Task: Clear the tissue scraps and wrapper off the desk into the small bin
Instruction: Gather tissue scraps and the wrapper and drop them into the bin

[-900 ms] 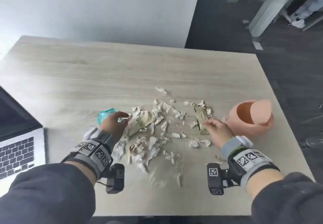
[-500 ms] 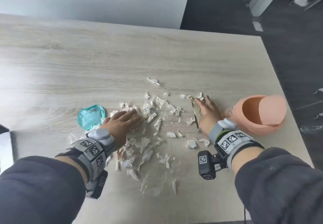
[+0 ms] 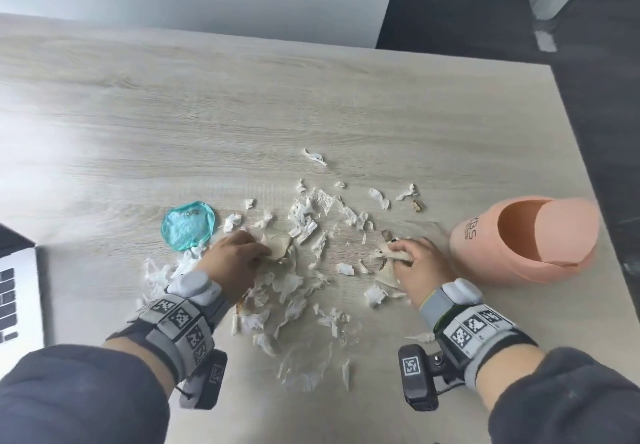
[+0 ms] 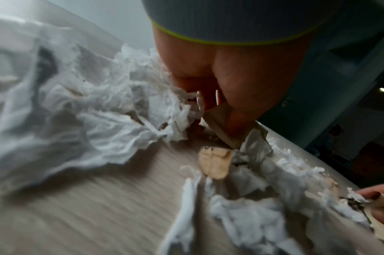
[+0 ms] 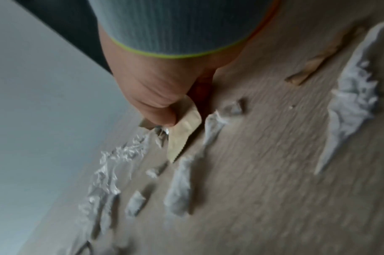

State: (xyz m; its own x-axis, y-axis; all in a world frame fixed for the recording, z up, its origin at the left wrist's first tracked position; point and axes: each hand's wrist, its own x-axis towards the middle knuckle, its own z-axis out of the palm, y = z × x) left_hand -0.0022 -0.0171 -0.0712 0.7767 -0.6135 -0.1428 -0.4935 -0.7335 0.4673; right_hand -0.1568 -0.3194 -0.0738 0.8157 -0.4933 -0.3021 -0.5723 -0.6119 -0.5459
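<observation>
Torn white tissue scraps [image 3: 304,222] lie scattered over the middle of the wooden desk [image 3: 242,114]. My left hand [image 3: 266,251] curls its fingers round a beige wrapper piece [image 3: 278,246]; in the left wrist view the thumb presses that serrated wrapper piece [image 4: 219,132] among the tissue scraps [image 4: 99,120]. My right hand [image 3: 398,253] pinches a second beige wrapper piece [image 3: 389,270], shown held between thumb and fingers in the right wrist view as wrapper piece [image 5: 184,124]. The small pink bin [image 3: 485,236] lies tilted just right of that hand, its opening facing up.
A teal round packet [image 3: 188,225] lies left of my left hand. An open laptop [image 3: 17,291] sits at the left edge. The desk's right edge runs close behind the bin, with dark floor [image 3: 588,132] beyond. More tissue scraps [image 5: 352,103] lie near my right wrist.
Both hands lay flat with fingers stretched over the scraps; they have drawn back toward me and curled, each now holding a beige wrapper piece.
</observation>
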